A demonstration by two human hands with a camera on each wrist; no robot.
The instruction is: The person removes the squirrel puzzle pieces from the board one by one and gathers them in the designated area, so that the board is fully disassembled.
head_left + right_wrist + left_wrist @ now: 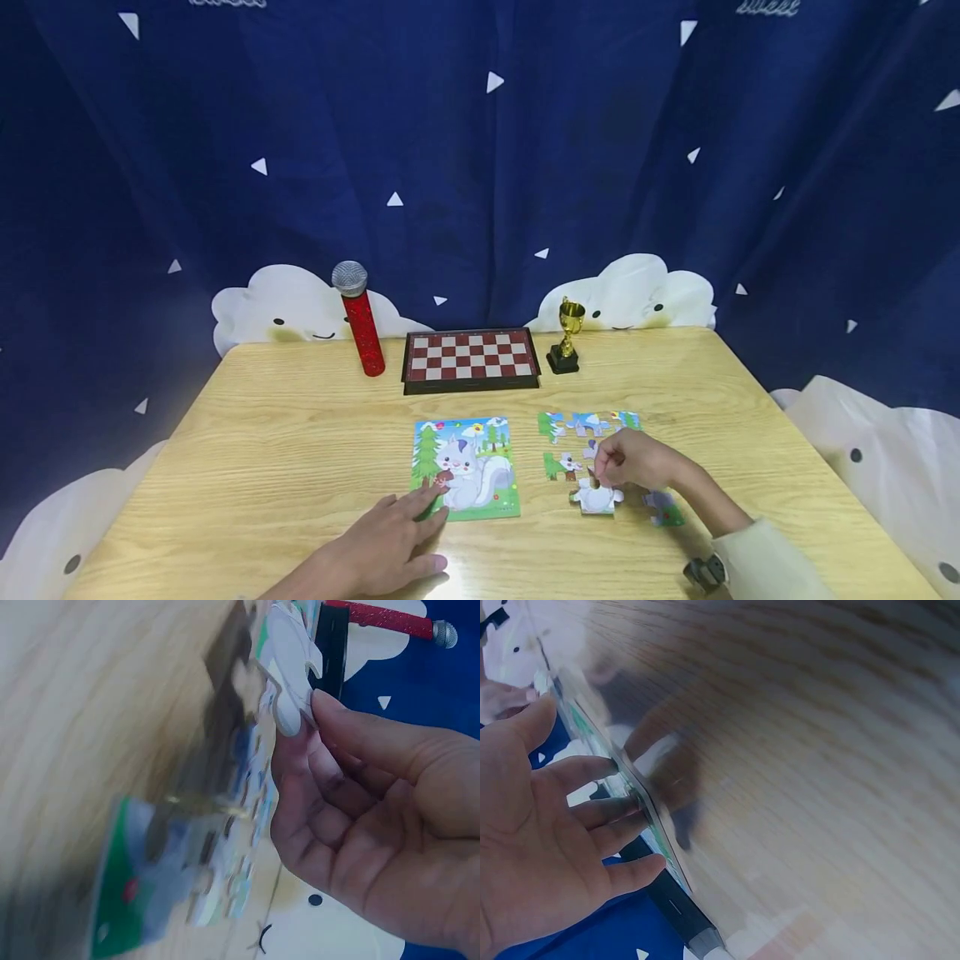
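Note:
My left hand (386, 542) rests its fingertips on the lower left part of a squirrel picture board (491, 454); the fingers (592, 774) are spread in the left wrist view. Over to the right, my right hand (637, 462) pinches a white jigsaw puzzle piece (597, 500) between thumb and fingers. That piece (289, 671) appears tilted and off the table in the right wrist view. Around it lie several other puzzle pieces, among them a top-row piece (588, 423), a left piece with part of a face (562, 465), and a green-edged corner piece (663, 508).
A checkered game board (471, 356) stands at the back of the wooden table (285, 467). To its left is a red microphone (363, 329), to its right a small gold trophy cup (570, 321). A dark blue curtain (420, 125) hangs behind.

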